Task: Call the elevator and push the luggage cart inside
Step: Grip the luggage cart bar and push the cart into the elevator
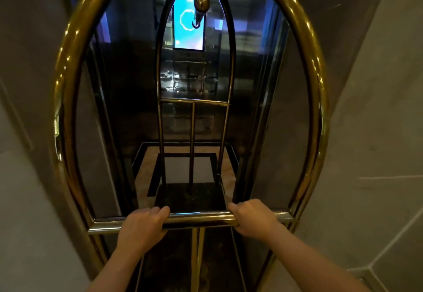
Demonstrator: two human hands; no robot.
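Brass luggage cart (75, 99) stands at the open elevator (187, 161) doorway, its front already over the cabin floor. Your left hand (142, 225) and right hand (251, 217) both grip the crossbar (199, 218). Push evenly and straight, minding the door frames beside the arch.

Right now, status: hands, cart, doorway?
Left hand and right hand both gripping the crossbar. Luggage cart empty, nose at the open elevator. Nothing visible blocking.
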